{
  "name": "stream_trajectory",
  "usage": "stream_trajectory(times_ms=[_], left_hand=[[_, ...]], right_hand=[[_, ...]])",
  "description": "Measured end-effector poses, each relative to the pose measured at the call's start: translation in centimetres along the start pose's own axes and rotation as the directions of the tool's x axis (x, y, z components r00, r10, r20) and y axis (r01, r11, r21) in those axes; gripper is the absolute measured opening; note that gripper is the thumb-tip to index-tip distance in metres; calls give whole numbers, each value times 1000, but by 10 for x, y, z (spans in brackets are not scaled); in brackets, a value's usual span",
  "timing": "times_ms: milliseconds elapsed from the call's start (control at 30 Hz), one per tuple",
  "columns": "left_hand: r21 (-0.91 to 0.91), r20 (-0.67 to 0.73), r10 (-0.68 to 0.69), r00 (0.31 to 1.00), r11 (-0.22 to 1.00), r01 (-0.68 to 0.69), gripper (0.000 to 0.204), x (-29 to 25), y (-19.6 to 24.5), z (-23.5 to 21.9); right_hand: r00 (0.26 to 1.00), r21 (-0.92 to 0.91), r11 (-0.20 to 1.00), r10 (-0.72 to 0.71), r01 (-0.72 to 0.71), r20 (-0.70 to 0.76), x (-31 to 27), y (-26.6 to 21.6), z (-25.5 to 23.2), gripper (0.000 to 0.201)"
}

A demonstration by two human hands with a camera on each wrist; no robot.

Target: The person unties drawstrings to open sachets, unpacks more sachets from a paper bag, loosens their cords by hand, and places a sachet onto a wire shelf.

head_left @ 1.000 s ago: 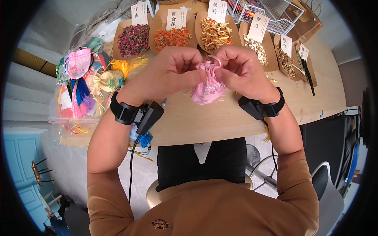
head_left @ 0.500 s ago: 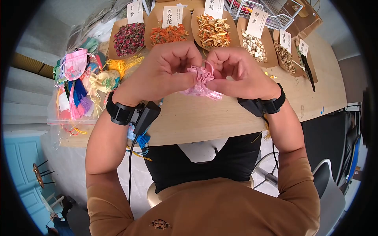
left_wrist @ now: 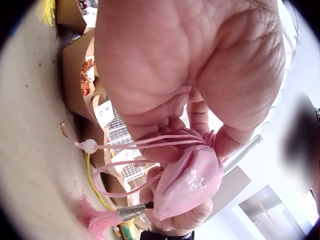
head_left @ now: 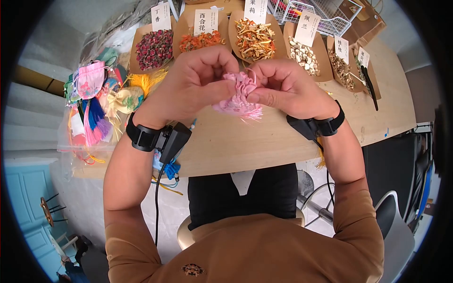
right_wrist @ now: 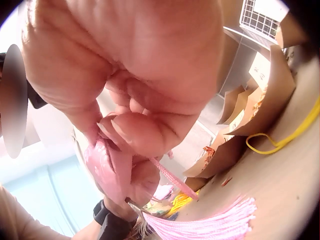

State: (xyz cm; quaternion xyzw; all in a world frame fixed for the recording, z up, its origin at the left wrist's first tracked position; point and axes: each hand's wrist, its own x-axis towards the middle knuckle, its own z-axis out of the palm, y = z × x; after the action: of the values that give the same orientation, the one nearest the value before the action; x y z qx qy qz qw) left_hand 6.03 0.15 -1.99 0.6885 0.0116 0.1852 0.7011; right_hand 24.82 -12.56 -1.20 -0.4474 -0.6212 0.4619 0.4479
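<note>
Both hands hold a small pink drawstring pouch (head_left: pixel 236 101) above the table, in the middle of the head view. My left hand (head_left: pixel 200 82) pinches the pouch's gathered top from the left, thumb against the cloth. From the right, my right hand (head_left: pixel 292 89) pinches the same ruffled top between thumb and curled fingers. Pink cords (left_wrist: pixel 117 192) loop out beside the pouch in the left wrist view, with a pale bead (left_wrist: pixel 90 146) on them. A pink tassel (right_wrist: pixel 200 225) with a metal cap hangs from the pouch's lower end. The fingertips are partly hidden behind the cloth.
Paper trays of dried flowers and herbs, one with rosebuds (head_left: pixel 154 49), line the table's back, each with a card. Colourful pouches and tassels (head_left: pixel 92 99) are heaped at left. Black tweezers (head_left: pixel 370 87) lie at right. A white wire basket (head_left: pixel 325 14) stands behind.
The pouch has tipped, so its gathered top now faces up toward the head camera. Both hands have shifted slightly left, still pinching it.
</note>
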Motion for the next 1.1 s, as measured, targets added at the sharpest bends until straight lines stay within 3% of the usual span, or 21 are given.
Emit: stream_trajectory(times_ms=[67, 167, 233, 467, 567, 633, 767, 967, 1067, 1100], left_hand=[[-2, -9, -10, 1000, 1000, 10, 16, 0, 2, -1], [-71, 28, -20, 999, 997, 22, 24, 0, 7, -3], [-96, 41, -126, 991, 987, 130, 25, -1, 9, -4], [23, 68, -182, 981, 983, 181, 20, -3, 7, -9], [78, -4, -166, 986, 983, 166, 18, -3, 4, -5], [68, 12, -183, 983, 981, 182, 17, -2, 8, -5], [89, 6, -168, 986, 982, 167, 9, -4, 7, 0], [165, 57, -182, 982, 972, 170, 11, -5, 5, -4], [153, 83, -211, 974, 968, 197, 12, -7, 5, -7], [149, 76, -208, 975, 969, 195, 13, -7, 5, -8]], right_hand=[[1000, -47, 999, -12, 12, 19, -1, 0, 0, 12], [999, 107, 993, -49, 49, -2, -1, -3, 3, 14], [999, 156, 987, -41, 41, -3, -1, -4, 4, 14], [995, 179, 980, -77, 88, -66, -2, -4, 4, 14], [993, 25, 993, -115, 115, -30, 0, -2, 1, 13], [992, 32, 994, -101, 104, -82, 0, -3, 1, 12], [989, -39, 989, -143, 142, -38, -1, -1, 3, 12], [980, -315, 930, -196, 192, 17, -3, -8, -2, 14], [994, -369, 923, -95, 109, 58, -4, -8, -5, 18], [984, -391, 903, -171, 179, 56, -3, -4, -6, 16]])
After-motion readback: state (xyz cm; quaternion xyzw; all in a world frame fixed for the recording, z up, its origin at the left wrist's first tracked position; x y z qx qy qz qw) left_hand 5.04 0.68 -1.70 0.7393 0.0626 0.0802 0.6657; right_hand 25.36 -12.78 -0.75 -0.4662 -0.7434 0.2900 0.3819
